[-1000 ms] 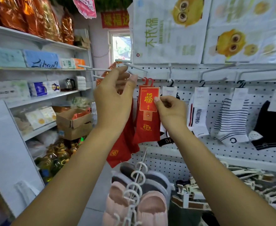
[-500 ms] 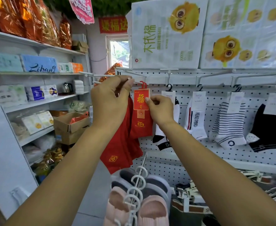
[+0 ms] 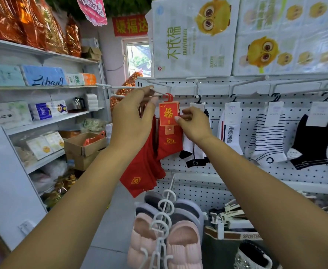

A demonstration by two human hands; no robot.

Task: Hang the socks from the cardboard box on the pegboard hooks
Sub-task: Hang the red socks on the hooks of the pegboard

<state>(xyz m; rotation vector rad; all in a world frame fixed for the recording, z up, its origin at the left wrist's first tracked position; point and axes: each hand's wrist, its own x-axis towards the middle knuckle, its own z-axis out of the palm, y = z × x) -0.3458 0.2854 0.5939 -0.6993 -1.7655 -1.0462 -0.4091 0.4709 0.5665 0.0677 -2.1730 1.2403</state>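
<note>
While both arms reach up, red socks (image 3: 169, 140): hanging by their hanger (image 3: 168, 96) on the hook (image 3: 160, 93), as before.
Left hand (image 3: 132, 121): fingers now curled lower onto the hook.
Right hand (image 3: 195, 125): still pinching the socks' card (image 3: 168, 113).

Two hands (image 3: 129, 121), five designs of hung socks (image 3: 169, 144), two pink slippers (image 3: 184, 247), one open cardboard box (image 3: 75, 146)

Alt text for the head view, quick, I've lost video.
Right-hand grip pinches the card of a red sock pack, whose red hanger sits on a white pegboard hook that the left-hand grip pinches. More socks hang along the pegboard to the right.
</note>
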